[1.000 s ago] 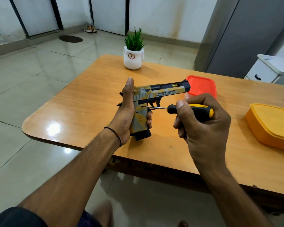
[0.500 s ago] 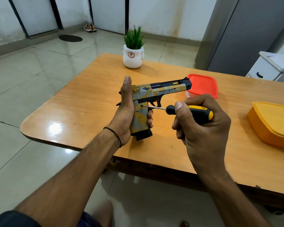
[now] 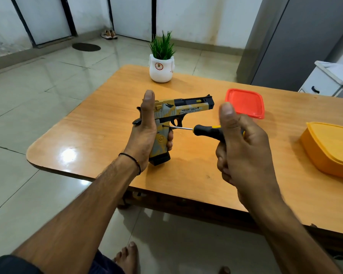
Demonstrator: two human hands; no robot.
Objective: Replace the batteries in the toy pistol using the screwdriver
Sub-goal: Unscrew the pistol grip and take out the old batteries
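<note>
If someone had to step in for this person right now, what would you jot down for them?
Left hand grips the toy pistol by its handle, above the table, barrel pointing right.
Right hand holds the screwdriver, thumb raised, tip against the handle's side.
Done: tip placed; nothing looks opened yet.
Left: unscrew, open the handle, swap batteries, close up. No batteries in view.

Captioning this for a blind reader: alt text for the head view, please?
A person's left hand grips a yellow-and-grey toy pistol over a wooden table while the right hand holds a screwdriver, tip against the pistol's grip. A potted plant, red container and orange container sit nearby.
</note>
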